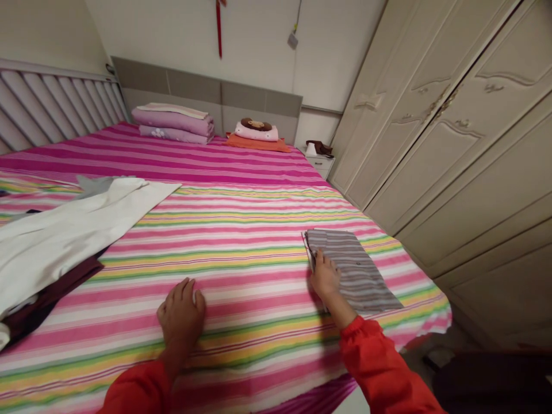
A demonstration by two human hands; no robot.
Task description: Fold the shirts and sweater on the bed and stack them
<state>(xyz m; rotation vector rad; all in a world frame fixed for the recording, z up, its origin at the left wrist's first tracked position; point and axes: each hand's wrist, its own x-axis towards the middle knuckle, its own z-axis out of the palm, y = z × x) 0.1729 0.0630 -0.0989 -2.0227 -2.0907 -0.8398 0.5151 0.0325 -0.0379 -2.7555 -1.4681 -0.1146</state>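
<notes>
The right hand (325, 277), fingers loosely bent, rests on the left edge of a flat, folded grey-striped cloth garment (364, 276) near the bed's right side; whether it grips any fabric cannot be told. The left hand (181, 313), palm hidden and fingers slightly curled, lies over the multicoloured striped bedcover (250, 282), nothing visibly held. A long white cloth garment (86, 230), cut off at left, partly hides dark maroon fabric (80, 278).

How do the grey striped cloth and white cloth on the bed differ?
The grey cloth is striped; the white cloth looks plain. The grey cloth is folded flat; the white cloth sprawls. The right hand touches the grey cloth; no hand touches the white cloth. Both are on the bed.
</notes>
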